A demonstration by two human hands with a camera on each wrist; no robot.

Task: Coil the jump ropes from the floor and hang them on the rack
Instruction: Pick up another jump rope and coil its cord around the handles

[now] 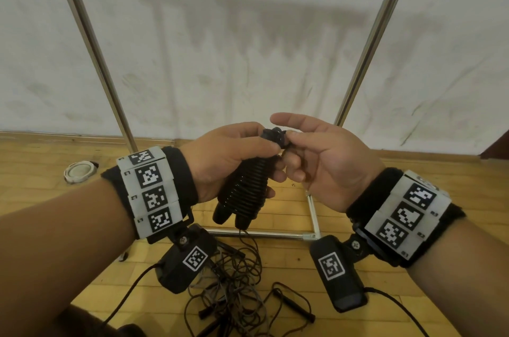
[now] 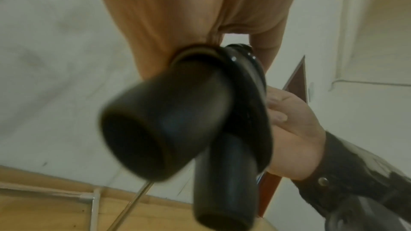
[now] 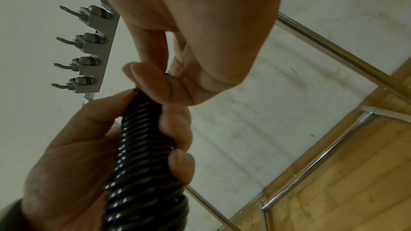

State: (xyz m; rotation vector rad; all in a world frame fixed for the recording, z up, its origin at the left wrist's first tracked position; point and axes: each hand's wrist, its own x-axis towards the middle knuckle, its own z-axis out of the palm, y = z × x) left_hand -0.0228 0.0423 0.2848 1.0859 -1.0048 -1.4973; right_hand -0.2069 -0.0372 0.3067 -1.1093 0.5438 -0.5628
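Note:
My left hand [image 1: 234, 160] grips a black jump rope [image 1: 245, 188] whose cord is wound in tight turns around its two handles. The handle ends [image 2: 160, 126] point down toward the floor. My right hand [image 1: 308, 155] pinches the top end of the bundle [image 3: 144, 140] between thumb and bent fingers, with the index finger held out straight. The rack's hook bar [image 3: 93, 48] with several hooks shows above in the right wrist view. More jump ropes [image 1: 234, 287] lie tangled on the wooden floor below my hands.
The rack's two metal uprights [image 1: 93, 47] rise against a white wall, and its base bars [image 1: 275, 234] lie on the floor. A roll of tape [image 1: 78, 170] sits on the floor at left. Cables trail from the wrist cameras.

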